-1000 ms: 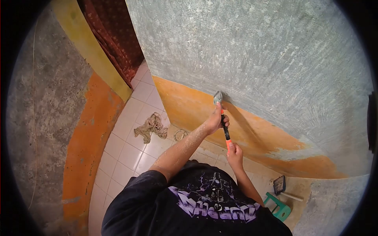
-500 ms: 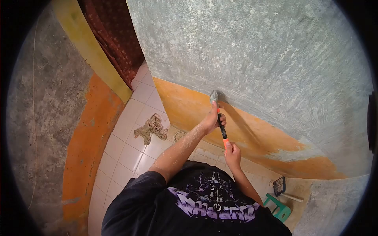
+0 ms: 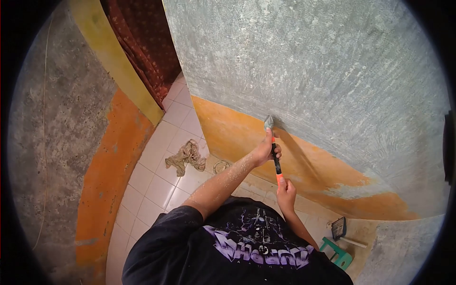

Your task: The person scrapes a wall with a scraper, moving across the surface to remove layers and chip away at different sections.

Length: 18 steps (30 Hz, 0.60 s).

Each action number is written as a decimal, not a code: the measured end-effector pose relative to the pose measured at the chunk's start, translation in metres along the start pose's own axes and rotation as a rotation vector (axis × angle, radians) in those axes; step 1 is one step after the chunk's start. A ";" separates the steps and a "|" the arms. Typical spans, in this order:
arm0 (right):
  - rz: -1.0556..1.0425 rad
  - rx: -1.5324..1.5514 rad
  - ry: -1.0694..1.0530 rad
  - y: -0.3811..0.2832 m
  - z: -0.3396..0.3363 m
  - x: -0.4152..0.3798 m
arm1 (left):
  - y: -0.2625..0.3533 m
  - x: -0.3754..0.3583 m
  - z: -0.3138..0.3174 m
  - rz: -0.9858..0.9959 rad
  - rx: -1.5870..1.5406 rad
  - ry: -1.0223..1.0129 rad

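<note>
In the head view, my left hand [image 3: 264, 152] wraps around the upper handle of a scraper [image 3: 277, 164], its thumb lying along the handle below the head. My right hand [image 3: 286, 194] grips the orange lower end. The handle is black and orange, and its grey head meets the wall [image 3: 294, 57] close to where the grey upper part borders the orange band [image 3: 228, 126]. A dark shadow falls beside the head and down across the band. Pale flecks cover my left forearm.
A crumpled cloth [image 3: 186, 156] lies on the tiled floor [image 3: 159, 190], near a round object [image 3: 221, 166] by the wall's foot. At lower right are a green plastic stool [image 3: 339, 256] and a dark brush-like object [image 3: 338, 228]. A red curtain [image 3: 142, 52] hangs in the doorway.
Both hands and the scraper appear slightly further right and lower in the view. The whole scene has also shifted a little the same way, so much of this is camera motion.
</note>
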State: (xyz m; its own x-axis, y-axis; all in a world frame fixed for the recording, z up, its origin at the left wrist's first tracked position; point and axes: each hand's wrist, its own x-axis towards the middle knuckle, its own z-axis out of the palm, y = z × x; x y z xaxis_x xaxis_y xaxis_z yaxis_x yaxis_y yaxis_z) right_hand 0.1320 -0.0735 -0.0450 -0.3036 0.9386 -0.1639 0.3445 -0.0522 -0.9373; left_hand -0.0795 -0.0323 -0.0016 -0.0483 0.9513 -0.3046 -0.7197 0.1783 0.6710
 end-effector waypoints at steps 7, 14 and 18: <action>-0.060 -0.117 0.031 0.001 0.005 0.005 | 0.000 0.002 -0.006 0.026 -0.007 0.010; -0.101 -0.147 0.037 -0.003 0.002 0.006 | -0.006 0.005 -0.013 0.080 -0.052 0.034; -0.072 -0.086 0.057 0.004 0.000 0.007 | -0.004 0.003 -0.002 0.030 -0.072 0.025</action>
State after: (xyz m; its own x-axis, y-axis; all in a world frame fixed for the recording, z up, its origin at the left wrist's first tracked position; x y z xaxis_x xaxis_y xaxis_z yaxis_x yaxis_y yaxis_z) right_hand 0.1314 -0.0672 -0.0495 -0.2800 0.9569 -0.0767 0.3996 0.0435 -0.9157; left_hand -0.0780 -0.0311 -0.0067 -0.0874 0.9492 -0.3023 -0.7658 0.1301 0.6298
